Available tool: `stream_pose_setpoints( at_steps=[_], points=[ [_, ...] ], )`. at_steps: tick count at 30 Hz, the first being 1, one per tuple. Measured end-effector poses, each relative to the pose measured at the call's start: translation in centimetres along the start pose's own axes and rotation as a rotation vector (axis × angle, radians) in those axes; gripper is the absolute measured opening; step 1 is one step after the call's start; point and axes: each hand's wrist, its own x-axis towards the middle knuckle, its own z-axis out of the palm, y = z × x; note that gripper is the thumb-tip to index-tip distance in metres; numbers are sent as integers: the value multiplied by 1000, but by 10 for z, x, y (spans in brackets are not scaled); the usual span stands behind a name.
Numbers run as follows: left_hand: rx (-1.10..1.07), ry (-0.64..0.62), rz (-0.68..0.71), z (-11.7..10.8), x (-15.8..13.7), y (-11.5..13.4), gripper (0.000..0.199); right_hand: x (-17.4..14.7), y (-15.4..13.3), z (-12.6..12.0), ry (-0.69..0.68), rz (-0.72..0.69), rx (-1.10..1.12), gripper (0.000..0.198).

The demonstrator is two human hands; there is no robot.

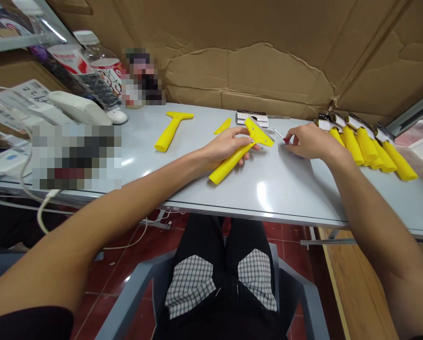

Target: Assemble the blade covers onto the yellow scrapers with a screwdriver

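My left hand (pixel 228 146) is closed around a yellow scraper (pixel 232 163), its wide head with two screws and a metal blade edge pointing away from me. Beside it, my right hand (pixel 306 140) grips a small screwdriver (pixel 281 136) with a red handle, its thin shaft aimed up and left, apart from the scraper. Farther left on the table lies another yellow scraper handle (pixel 170 132). Between them rests a loose yellow head piece (pixel 223 126). Behind the held scraper is a black-and-white packaged item (pixel 253 118).
Several yellow scrapers (pixel 367 146) with black-and-white cards line the right side of the grey table (pixel 285 189). Bottles (pixel 105 66), cables and a white device (pixel 78 107) crowd the left. Cardboard (pixel 246 71) stands along the back edge.
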Motion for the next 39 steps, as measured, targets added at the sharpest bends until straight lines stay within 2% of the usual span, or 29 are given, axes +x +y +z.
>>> stream_pose_setpoints(
  at_steps=[4,12,15,19,20,28,35,39],
  points=[
    [-14,10,6,-2,3,1,6,4,6,0,-23,39,-16,36],
    [-146,121,8,-7,5,6,18,12,19,6,-7,89,-17,41],
    [-208,126,24,-9,6,6,19,13,20,9,1,106,-31,41],
    [-343,98,70,-12,7,3,56,15,20,12,8,111,-46,39],
    [-370,91,81,-13,7,3,60,16,21,13,6,106,-45,39],
    [-321,105,118,-15,11,2,34,19,23,15,0,108,-49,41],
    [-307,119,110,-15,12,0,42,19,24,16,-15,100,-38,43],
    [-294,83,87,-15,10,1,34,18,22,16,-13,103,-42,44]
  ],
)
